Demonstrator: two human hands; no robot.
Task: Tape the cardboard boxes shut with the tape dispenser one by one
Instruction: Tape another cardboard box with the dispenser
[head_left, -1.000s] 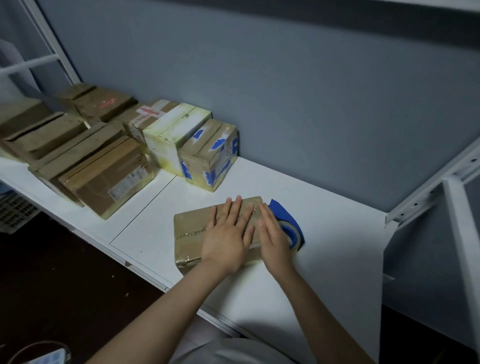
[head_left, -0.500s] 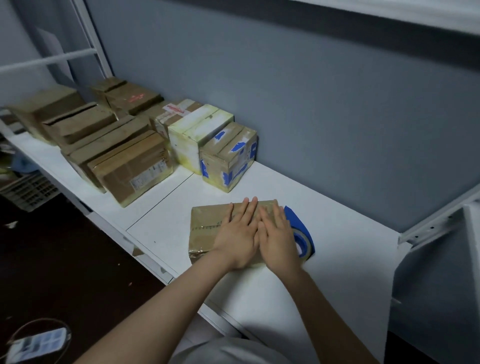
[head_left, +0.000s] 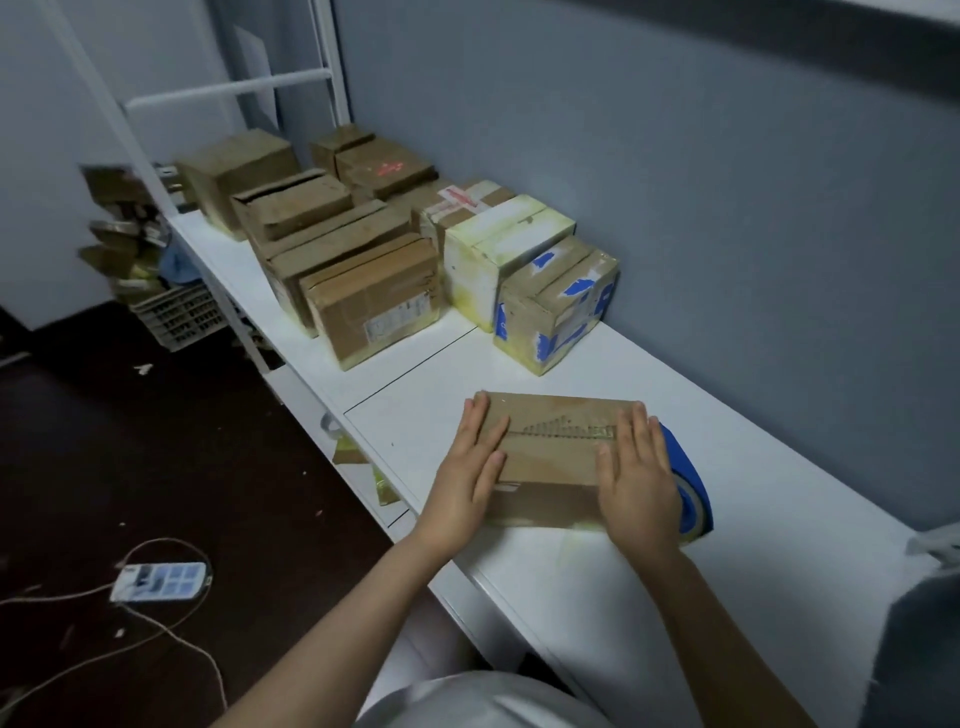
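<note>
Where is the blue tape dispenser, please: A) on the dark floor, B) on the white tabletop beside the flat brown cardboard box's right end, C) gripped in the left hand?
B: the blue tape dispenser lies on the white tabletop beside the flat brown cardboard box, just past the right hand.

Nothing is legible: the white paper label (head_left: 397, 326) on the brown cardboard box (head_left: 363, 296) and the red print (head_left: 389, 168) on the darker cardboard box (head_left: 413, 174) are blurred.
</note>
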